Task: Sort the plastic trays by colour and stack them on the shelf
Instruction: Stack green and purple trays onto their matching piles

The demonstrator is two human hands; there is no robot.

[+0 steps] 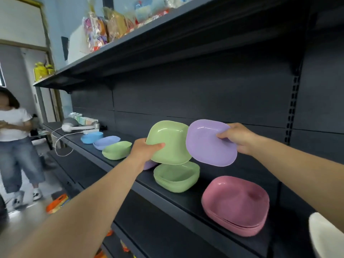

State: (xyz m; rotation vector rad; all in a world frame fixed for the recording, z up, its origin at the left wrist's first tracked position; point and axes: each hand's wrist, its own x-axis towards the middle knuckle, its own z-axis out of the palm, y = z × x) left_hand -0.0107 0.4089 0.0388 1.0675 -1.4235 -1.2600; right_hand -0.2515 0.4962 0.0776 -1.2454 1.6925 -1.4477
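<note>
Item: glossy pale-green square plastic tray with rounded corners, tilted towards the viewer, held above the dark metal shelf; the left hand grips its lower left rim, thumb curled over the inside.

Item: matching lilac square plastic tray, likewise tilted, just beside the green one; the right hand pinches its upper right edge.

On the shelf below: a stack of green trays, a stack of pink trays, and farther left a green stack, a lavender-blue tray and a blue tray.
</note>
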